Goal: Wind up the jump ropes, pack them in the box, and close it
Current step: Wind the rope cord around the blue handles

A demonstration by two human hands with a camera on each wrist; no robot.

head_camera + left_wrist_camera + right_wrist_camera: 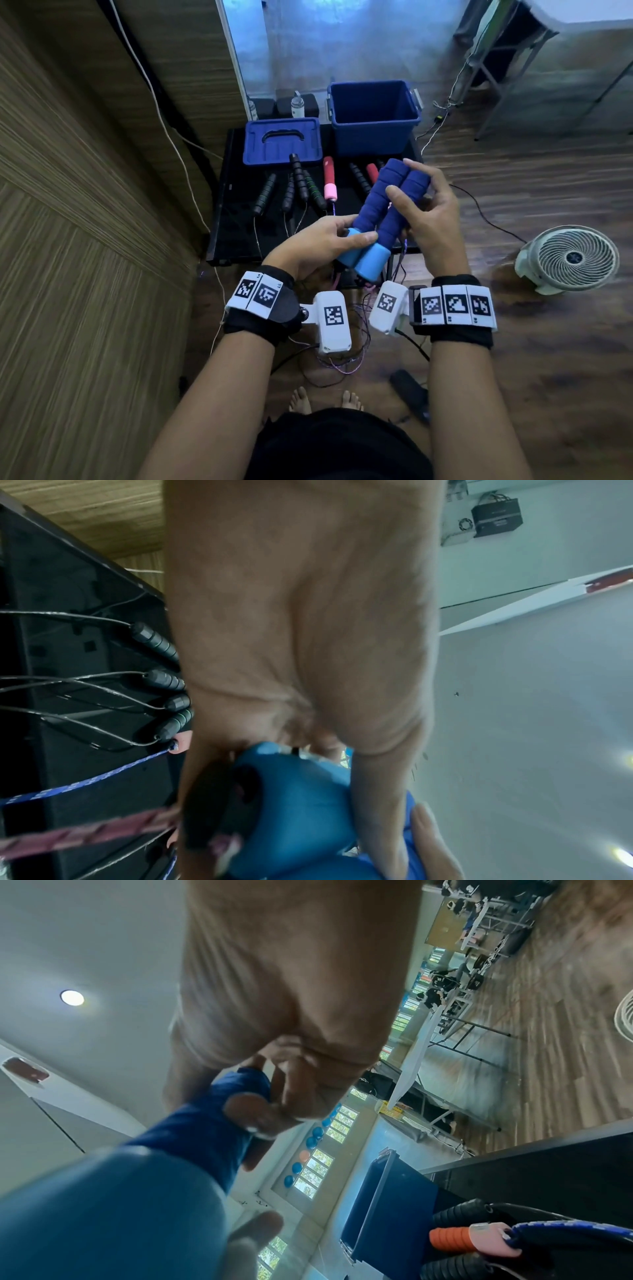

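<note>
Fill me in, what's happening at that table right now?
A person holds a pair of blue jump rope handles side by side above the black table. The left hand grips the light blue ends, and the right hand curls round the foam grips higher up. The rope hangs below, not yet wound. The blue box stands open and looks empty, its lid lying beside it. Several black and red handled ropes lie on the table.

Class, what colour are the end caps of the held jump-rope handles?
Light blue end caps, on dark blue foam; clearest in the head view.
</note>
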